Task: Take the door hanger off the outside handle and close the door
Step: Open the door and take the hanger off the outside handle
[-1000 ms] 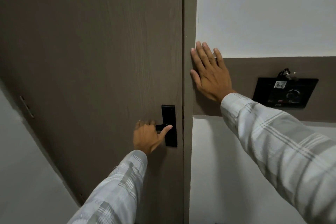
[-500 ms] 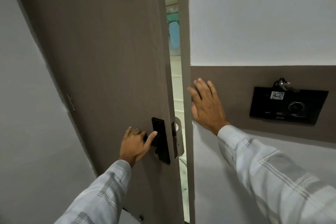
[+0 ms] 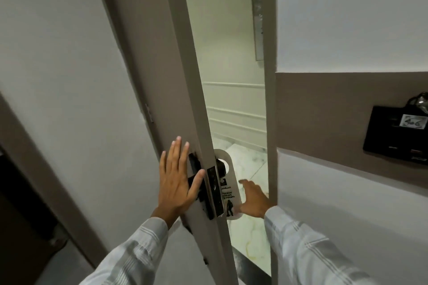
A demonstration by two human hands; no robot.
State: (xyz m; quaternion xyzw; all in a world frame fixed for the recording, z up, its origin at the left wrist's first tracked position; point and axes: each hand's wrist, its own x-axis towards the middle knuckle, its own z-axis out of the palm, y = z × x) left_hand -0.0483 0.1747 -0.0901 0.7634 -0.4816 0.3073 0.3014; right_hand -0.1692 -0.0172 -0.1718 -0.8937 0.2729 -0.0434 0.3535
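The taupe door (image 3: 148,58) stands partly open, swung inward toward me, its edge facing the camera. A white door hanger (image 3: 228,188) with black print hangs on the black outside handle (image 3: 221,167). My left hand (image 3: 177,180) lies flat and open on the door's inner face, over the black inside handle plate (image 3: 194,177). My right hand (image 3: 253,200) reaches through the gap, fingers spread, just right of the hanger's lower end; whether it touches the hanger I cannot tell.
The door frame (image 3: 269,122) stands right of the gap. A black wall panel (image 3: 393,136) with a key tag is mounted on the brown wall band at right. A corridor with a marble floor (image 3: 249,233) lies beyond. A dark opening is at lower left.
The door has swung wider open toward me, baring the hanger. My left hand let go of the handle and flattened on the door. My right hand left the wall and reached into the gap.
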